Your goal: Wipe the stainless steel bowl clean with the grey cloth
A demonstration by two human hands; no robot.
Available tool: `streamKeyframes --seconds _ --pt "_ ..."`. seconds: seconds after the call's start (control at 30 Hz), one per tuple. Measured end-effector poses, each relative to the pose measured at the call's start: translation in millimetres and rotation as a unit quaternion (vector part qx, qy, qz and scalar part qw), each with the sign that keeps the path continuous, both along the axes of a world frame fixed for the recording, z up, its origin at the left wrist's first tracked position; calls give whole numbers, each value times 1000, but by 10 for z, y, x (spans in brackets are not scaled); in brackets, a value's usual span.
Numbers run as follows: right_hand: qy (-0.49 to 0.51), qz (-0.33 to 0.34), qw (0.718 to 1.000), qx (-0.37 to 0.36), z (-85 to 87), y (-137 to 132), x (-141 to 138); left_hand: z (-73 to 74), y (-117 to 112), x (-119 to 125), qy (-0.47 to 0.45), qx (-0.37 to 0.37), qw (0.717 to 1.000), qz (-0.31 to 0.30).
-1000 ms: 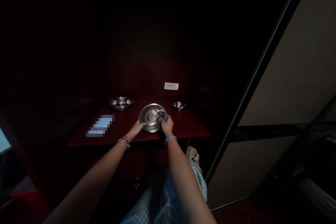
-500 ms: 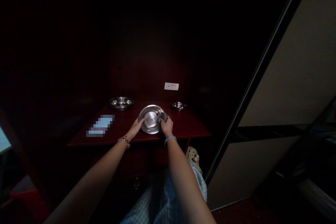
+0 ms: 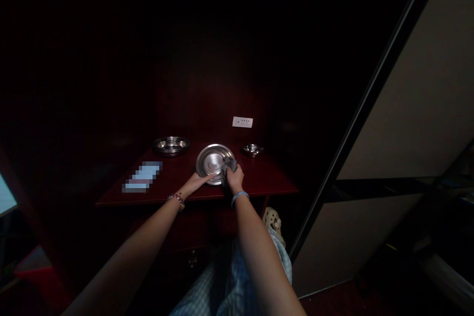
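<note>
A shiny steel plate (image 3: 212, 160) with a raised rim is tilted toward me above the dark red desk (image 3: 259, 177). My left hand (image 3: 195, 183) grips its lower left edge, thumb laid over the inner face and the other fingers hidden behind. Bunched in my right hand (image 3: 236, 177) is a grey cloth (image 3: 228, 164), pressed against the plate's right side; part of it hangs down past the rim.
Farther back stand a steel dish (image 3: 171, 145) on the left and a small steel bowl (image 3: 253, 150) on the right. A blurred-out pale patch (image 3: 143, 177) lies on the left. Behind is a white wall socket (image 3: 242, 122). Below the desk are a beige clog (image 3: 272, 218) and a red bin (image 3: 37, 269).
My left hand has slid lower along the plate's rim, and the plate has risen slightly. The cloth in my right hand has shifted a little and hangs differently over the right side.
</note>
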State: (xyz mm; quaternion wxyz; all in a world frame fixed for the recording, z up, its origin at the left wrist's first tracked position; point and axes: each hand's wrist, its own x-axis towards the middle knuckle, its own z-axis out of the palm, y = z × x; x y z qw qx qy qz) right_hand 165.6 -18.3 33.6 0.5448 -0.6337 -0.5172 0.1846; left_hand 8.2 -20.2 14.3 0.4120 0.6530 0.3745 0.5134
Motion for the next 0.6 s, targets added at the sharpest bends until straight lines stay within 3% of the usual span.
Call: streamKeyframes --seconds 0.33,0.6 --pt "12 2 1000 -8 21 -11 -12 -85 88 -59 2 12 1000 21" --pt "-25 5 1000 -7 12 -35 8 -2 93 -61 -82 2 993 89"
